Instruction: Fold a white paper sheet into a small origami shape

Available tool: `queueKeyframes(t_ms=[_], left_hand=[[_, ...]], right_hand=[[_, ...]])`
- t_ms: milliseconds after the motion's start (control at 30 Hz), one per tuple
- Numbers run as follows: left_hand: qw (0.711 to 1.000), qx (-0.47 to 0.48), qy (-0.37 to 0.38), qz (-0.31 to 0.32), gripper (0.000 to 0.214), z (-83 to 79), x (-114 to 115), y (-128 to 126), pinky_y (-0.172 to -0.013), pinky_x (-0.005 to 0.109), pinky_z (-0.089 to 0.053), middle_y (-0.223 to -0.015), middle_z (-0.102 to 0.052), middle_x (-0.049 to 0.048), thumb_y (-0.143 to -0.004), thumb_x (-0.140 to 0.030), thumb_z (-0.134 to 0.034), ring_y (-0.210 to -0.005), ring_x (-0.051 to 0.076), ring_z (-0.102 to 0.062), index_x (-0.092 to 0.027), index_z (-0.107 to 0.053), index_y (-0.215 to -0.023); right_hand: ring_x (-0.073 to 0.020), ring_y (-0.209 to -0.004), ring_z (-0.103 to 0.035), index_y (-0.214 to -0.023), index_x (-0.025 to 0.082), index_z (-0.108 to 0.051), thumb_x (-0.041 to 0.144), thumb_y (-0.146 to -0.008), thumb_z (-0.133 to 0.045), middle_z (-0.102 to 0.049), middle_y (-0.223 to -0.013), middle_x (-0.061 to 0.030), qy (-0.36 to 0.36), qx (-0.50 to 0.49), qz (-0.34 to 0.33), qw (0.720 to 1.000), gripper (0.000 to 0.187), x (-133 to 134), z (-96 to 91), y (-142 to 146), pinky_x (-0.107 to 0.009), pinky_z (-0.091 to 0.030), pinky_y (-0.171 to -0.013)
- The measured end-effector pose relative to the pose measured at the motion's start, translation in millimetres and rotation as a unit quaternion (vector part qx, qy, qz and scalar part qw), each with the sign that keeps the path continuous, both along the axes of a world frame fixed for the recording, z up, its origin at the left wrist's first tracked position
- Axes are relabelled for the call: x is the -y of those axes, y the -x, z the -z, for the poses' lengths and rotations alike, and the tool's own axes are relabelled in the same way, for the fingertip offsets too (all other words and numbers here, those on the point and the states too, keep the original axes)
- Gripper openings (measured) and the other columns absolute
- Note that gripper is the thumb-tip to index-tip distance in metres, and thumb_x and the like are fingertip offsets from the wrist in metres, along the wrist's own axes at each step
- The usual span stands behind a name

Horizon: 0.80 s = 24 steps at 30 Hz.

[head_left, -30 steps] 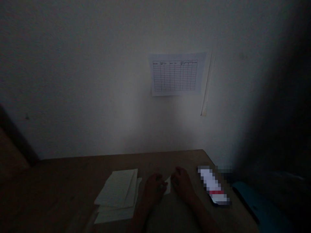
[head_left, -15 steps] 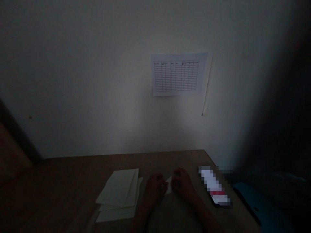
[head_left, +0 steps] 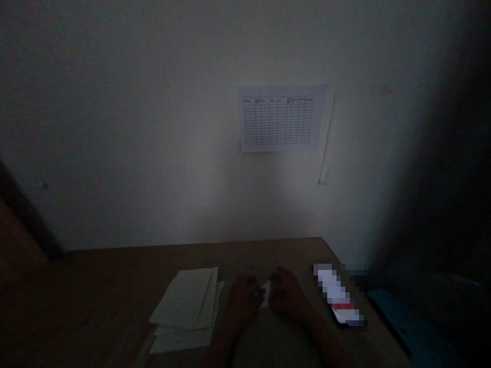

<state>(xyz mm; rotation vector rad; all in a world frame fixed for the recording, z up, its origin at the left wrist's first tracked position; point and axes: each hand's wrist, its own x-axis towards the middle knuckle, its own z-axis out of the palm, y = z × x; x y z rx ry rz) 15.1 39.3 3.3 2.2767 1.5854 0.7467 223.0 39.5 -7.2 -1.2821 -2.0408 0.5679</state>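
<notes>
The room is dim. Both of my hands rest on a brown table (head_left: pixel 115 276) near its front edge. My left hand (head_left: pixel 242 299) and my right hand (head_left: pixel 287 294) are close together, fingers curled and pinching a small white piece of paper (head_left: pixel 266 294) between them. A larger pale sheet (head_left: pixel 268 337) lies under my forearms. Just left of my left hand lies a stack of folded white papers (head_left: pixel 187 306).
A lit phone (head_left: pixel 337 296) lies right of my right hand near the table's right edge. A blue flat object (head_left: pixel 406 327) sits further right. On the white wall hangs a printed table sheet (head_left: pixel 279 118). A dark frame (head_left: pixel 23 214) stands at the left.
My right hand has shifted slightly left, closing in on the small paper. The view has barely moved.
</notes>
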Motion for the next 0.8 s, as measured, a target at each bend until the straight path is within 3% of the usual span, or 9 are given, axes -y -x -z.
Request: queueKeyframes(t_ms=[333, 800], left_hand=[[1.000, 0.004, 0.005, 0.009, 0.020, -3.5, 1.0, 0.1, -0.102, 0.040, -0.043, -0.123, -0.065, 0.0065, -0.078, -0.023, -0.069, -0.117, 0.026, -0.055, -0.028, -0.077, -0.095], [1.000, -0.018, 0.000, 0.002, 0.017, -5.0, 0.4, 0.4, -0.101, 0.041, -0.043, -0.122, -0.065, 0.0056, -0.079, -0.023, -0.070, -0.116, 0.026, -0.056, -0.028, -0.077, -0.094]], right_hand=[[-0.0285, -0.145, -0.023, -0.085, 0.024, -0.073, 0.018, -0.061, -0.074, -0.053, -0.136, -0.0044, 0.026, -0.029, 0.000, 0.999, 0.024, -5.3, 6.2, -1.6, -0.046, -0.026, -0.117], [-0.0305, -0.132, -0.043, -0.072, 0.022, -0.072, 0.018, -0.071, -0.069, -0.063, -0.118, -0.0101, -0.044, -0.045, 0.118, 0.991, 0.006, -17.1, 8.5, 11.2, -0.044, -0.035, -0.111]])
